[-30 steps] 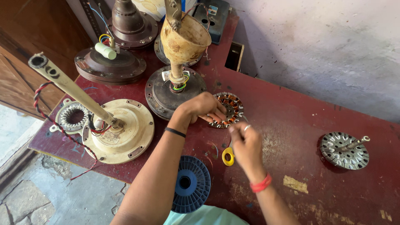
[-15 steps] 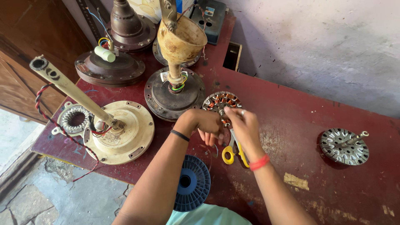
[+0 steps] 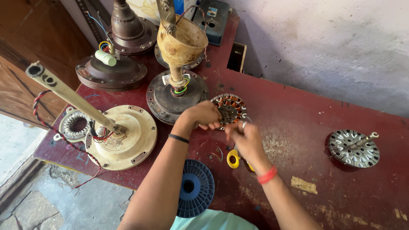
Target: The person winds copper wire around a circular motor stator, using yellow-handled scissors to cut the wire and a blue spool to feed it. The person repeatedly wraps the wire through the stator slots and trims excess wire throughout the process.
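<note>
Left hand (image 3: 203, 116) grips the stator (image 3: 230, 108), right hand (image 3: 240, 138) pinched narrow beside it, scissors (image 3: 234, 159) and fan motors (image 3: 121, 136) crowding round.

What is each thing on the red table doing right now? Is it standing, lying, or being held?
stator: lying flat, copper coils up, left hand on its edge.
left hand: touching the stator.
right hand: closed on something too small to tell.
yellow-handled scissors: lying under the right hand.
blue spool: lying flat at table edge.
rotor: flat, shaft tilted up.
cream fan motor: flat, rod tilted.
</note>
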